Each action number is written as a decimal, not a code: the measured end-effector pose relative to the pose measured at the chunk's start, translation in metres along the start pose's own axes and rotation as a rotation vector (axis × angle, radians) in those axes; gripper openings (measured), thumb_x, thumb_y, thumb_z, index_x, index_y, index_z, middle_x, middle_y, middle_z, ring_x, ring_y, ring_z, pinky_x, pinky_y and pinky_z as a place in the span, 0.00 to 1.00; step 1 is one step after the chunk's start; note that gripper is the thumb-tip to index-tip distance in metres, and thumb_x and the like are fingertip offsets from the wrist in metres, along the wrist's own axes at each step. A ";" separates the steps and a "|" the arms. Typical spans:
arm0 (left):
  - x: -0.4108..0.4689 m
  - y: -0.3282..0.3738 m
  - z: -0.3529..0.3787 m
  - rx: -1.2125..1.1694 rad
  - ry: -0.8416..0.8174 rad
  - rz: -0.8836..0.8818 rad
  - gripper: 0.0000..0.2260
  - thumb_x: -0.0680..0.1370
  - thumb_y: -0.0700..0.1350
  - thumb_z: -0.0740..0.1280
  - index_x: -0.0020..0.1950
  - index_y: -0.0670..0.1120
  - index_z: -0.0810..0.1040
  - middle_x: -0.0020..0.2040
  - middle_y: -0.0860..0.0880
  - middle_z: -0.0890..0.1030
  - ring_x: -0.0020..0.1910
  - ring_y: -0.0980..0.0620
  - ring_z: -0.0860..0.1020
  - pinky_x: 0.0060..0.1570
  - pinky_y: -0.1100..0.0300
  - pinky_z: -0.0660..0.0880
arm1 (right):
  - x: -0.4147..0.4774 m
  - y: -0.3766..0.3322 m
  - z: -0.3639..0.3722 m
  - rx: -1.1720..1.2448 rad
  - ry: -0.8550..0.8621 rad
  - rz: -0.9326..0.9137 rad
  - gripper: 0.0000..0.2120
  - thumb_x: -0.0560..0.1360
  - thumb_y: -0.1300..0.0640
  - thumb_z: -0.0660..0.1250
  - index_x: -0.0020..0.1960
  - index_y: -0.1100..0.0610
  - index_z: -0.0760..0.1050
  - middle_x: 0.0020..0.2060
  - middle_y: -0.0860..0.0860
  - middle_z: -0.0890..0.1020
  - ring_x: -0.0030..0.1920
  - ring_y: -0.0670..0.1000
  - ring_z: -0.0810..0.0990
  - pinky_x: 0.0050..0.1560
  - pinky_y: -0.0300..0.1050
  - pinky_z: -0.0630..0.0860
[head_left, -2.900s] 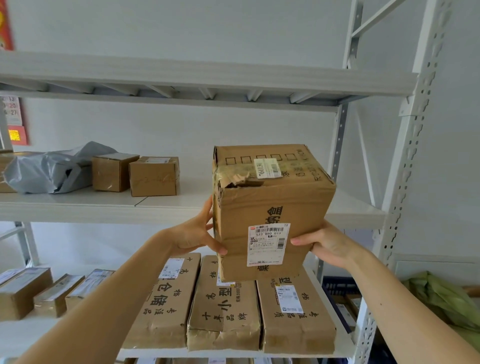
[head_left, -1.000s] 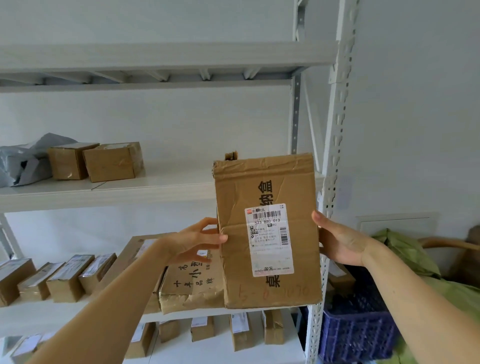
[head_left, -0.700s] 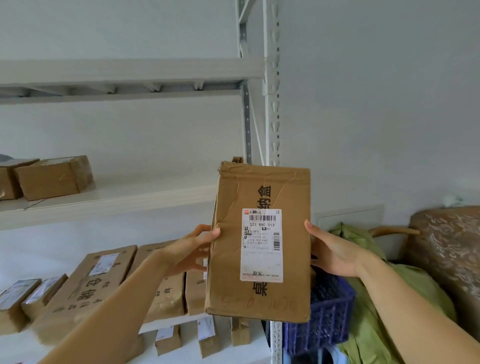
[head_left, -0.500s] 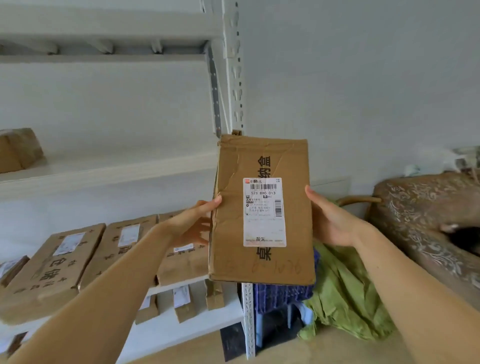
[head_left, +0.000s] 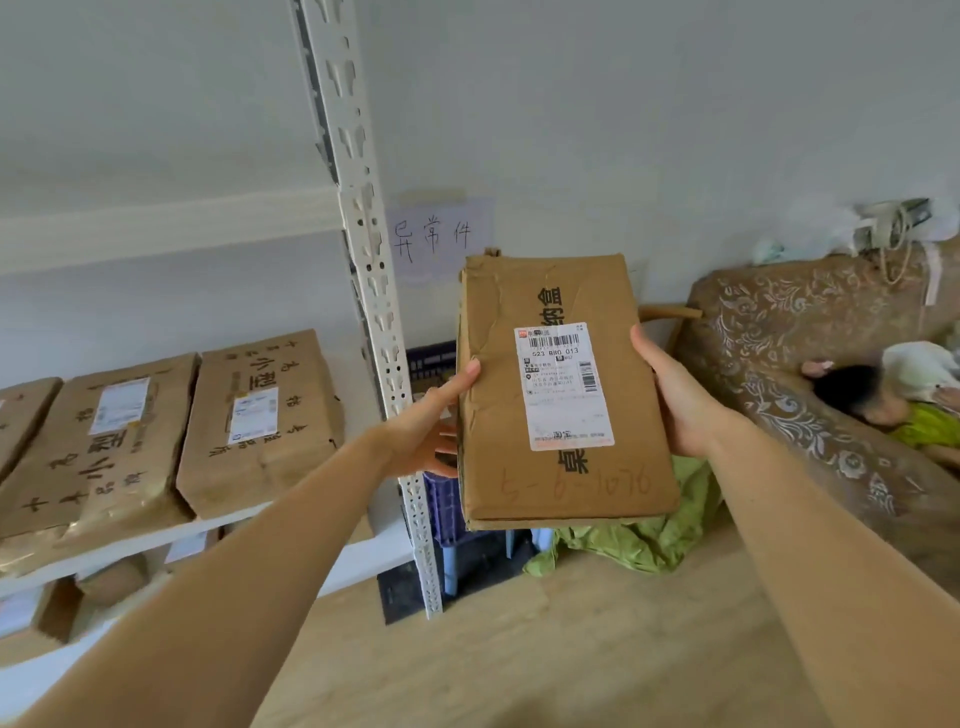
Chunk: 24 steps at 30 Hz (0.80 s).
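Observation:
I hold a worn brown cardboard box (head_left: 498, 415) upright in front of me, between both hands. Its front faces me and carries a white shipping label (head_left: 563, 384) with a barcode, plus printed black characters. My left hand (head_left: 426, 431) grips the left edge, thumb on the front and fingers behind. On the right edge, my right hand (head_left: 675, 400) grips with the thumb at the front and the fingers hidden behind the box.
A white metal shelf post (head_left: 374, 312) stands left of the box, with large labelled boxes (head_left: 260, 415) on the shelf. A blue crate (head_left: 441, 504) and green cloth (head_left: 639, 540) lie behind. A person (head_left: 872, 400) lies on a patterned sofa (head_left: 810, 364) at the right.
The view has swung right and down, away from the shelves toward the wall, floor and sofa. The box has travelled with both hands, still held the same way.

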<state>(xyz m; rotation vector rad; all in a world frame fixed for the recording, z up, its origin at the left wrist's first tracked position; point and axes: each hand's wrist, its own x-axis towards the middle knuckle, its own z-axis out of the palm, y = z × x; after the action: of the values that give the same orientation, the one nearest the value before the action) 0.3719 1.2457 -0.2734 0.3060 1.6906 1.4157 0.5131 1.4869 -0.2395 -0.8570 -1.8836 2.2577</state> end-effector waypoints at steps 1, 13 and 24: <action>0.019 -0.002 0.003 -0.006 0.001 -0.009 0.47 0.63 0.76 0.68 0.72 0.46 0.68 0.64 0.41 0.78 0.63 0.40 0.78 0.66 0.37 0.72 | 0.015 0.001 -0.006 -0.006 0.036 0.009 0.29 0.74 0.29 0.61 0.61 0.50 0.80 0.53 0.53 0.86 0.54 0.56 0.84 0.54 0.54 0.78; 0.214 -0.010 -0.026 -0.252 0.109 -0.202 0.67 0.45 0.80 0.72 0.77 0.49 0.60 0.64 0.43 0.78 0.59 0.40 0.79 0.53 0.39 0.79 | 0.193 0.004 -0.013 -0.077 0.224 0.202 0.18 0.78 0.37 0.62 0.46 0.51 0.78 0.27 0.48 0.84 0.38 0.51 0.81 0.36 0.45 0.74; 0.298 -0.016 -0.074 -0.379 0.109 -0.242 0.49 0.57 0.73 0.76 0.72 0.52 0.68 0.60 0.43 0.83 0.58 0.39 0.82 0.58 0.38 0.77 | 0.325 0.021 0.001 -0.110 0.087 0.324 0.21 0.76 0.38 0.66 0.61 0.51 0.80 0.44 0.51 0.87 0.47 0.54 0.85 0.45 0.48 0.78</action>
<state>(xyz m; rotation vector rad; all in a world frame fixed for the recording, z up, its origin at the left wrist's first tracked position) 0.1500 1.3914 -0.4281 -0.1836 1.4471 1.5510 0.2453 1.6115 -0.3768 -1.3412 -1.9676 2.2541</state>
